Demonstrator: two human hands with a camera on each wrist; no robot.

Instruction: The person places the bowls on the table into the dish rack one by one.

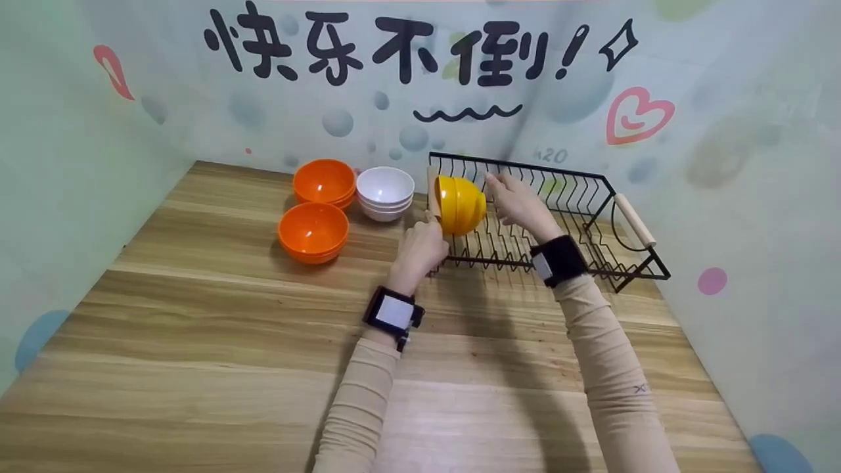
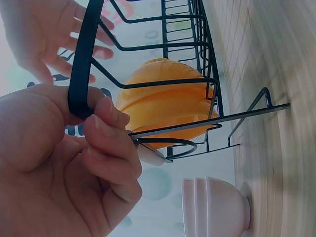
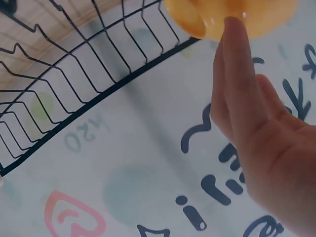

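A: What are the hands doing?
B: The left hand [image 1: 420, 249] grips the black rack [image 1: 631, 259] end; the right hand [image 1: 519, 203], fingers straight, touches yellow bowls [image 1: 460, 203] standing between both hands.
A: Any writing?
B: Beyond the hands, "快乐不倒!" [image 1: 387, 49] and faint "420" [image 1: 550, 156] on the wall

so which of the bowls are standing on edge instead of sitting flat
The yellow bowls in the black rack, by the right hand. The orange bowls and white bowls sit flat on the table.
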